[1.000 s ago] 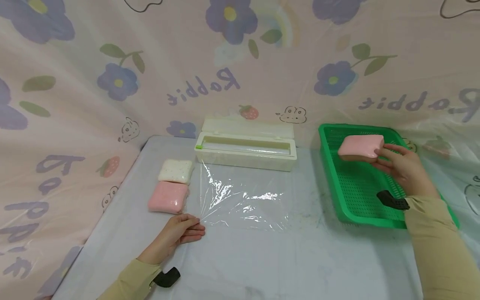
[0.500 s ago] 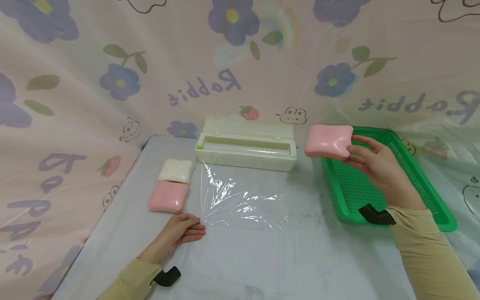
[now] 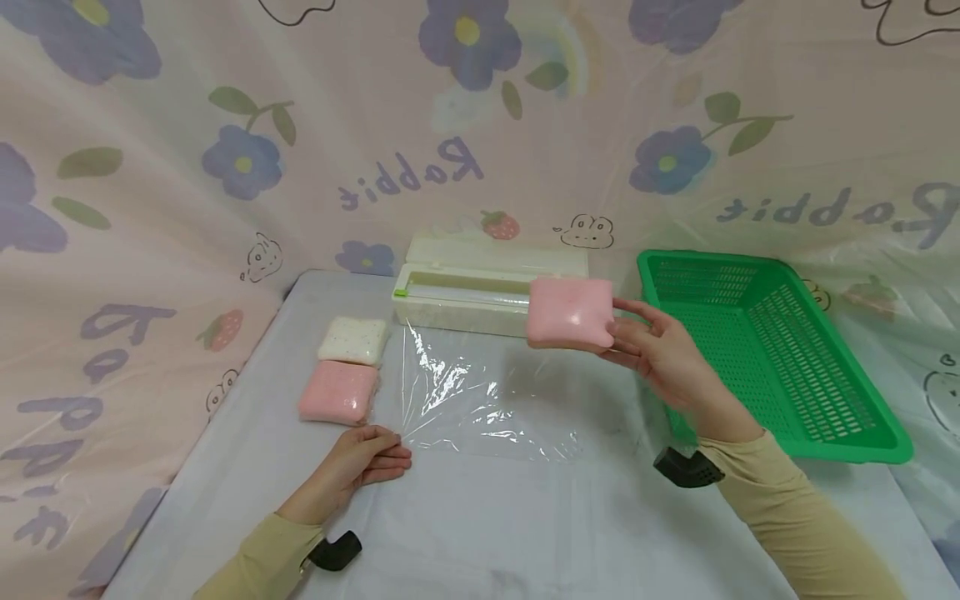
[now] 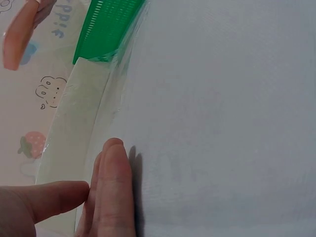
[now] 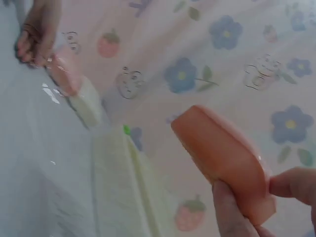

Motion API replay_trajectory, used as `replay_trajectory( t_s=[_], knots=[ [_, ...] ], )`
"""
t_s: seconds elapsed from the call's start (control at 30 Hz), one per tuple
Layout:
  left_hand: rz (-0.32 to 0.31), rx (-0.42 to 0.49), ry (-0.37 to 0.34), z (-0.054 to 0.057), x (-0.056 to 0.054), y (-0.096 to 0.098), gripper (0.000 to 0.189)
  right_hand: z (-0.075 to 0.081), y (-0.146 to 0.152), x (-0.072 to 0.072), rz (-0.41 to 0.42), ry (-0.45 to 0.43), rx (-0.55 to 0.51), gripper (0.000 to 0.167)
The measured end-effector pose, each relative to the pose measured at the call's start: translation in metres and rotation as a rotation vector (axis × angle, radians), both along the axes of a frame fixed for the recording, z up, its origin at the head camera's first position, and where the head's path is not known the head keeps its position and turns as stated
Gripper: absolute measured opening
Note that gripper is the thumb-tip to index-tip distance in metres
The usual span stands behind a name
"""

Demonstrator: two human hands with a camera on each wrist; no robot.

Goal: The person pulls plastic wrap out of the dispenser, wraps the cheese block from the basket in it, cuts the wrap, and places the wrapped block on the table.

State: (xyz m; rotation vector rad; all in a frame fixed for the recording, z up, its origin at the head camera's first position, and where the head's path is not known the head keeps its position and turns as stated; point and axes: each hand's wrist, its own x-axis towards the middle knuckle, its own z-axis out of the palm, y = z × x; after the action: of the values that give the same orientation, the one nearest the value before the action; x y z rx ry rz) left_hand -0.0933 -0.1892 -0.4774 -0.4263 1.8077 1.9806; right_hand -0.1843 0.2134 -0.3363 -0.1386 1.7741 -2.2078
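A pink block like a soap bar (image 3: 570, 314) is held in the air by my right hand (image 3: 667, 358), thumb and fingers pinching its right end. It hangs over the right front of the white cling film box (image 3: 457, 314). From that box a sheet of clear cling film (image 3: 480, 400) lies pulled out over the table. My left hand (image 3: 352, 467) pinches the film's near left corner between thumb and fingers, close to the table. Beyond that hand lie another pink block (image 3: 339, 392) and a speckled white block (image 3: 354, 341), side by side, with a shiny film over them.
A green plastic basket (image 3: 780, 450) stands at the right, its inside bare. The film box has its lid (image 3: 495, 252) raised at the back. A printed curtain (image 3: 300, 150) hangs behind the table (image 3: 480, 533) and along its left side.
My right hand has carried the pink block leftward from above the green basket to over the film box. My left hand stays at the film's corner.
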Motion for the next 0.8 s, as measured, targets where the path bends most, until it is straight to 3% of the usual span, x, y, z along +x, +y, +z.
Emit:
replay_trajectory(
  t_s=[0.2, 0.4, 0.57, 0.8],
  knots=[
    [0.008, 0.02, 0.001, -0.001, 0.0, 0.0, 0.024, -0.04, -0.028, 0.009, 0.014, 0.001, 0.063, 0.061],
    [0.012, 0.015, 0.0, 0.0, 0.0, 0.0, 0.023, -0.074, -0.049, 0.018, 0.029, -0.08, 0.016, 0.058],
    [0.011, 0.006, -0.005, 0.001, 0.0, 0.001, 0.024, -0.094, -0.061, 0.022, 0.043, -0.141, 0.015, 0.056],
    [0.02, -0.01, -0.013, 0.002, 0.0, 0.001, 0.027, -0.113, -0.074, 0.026, 0.049, -0.16, 0.009, 0.055]
  ],
)
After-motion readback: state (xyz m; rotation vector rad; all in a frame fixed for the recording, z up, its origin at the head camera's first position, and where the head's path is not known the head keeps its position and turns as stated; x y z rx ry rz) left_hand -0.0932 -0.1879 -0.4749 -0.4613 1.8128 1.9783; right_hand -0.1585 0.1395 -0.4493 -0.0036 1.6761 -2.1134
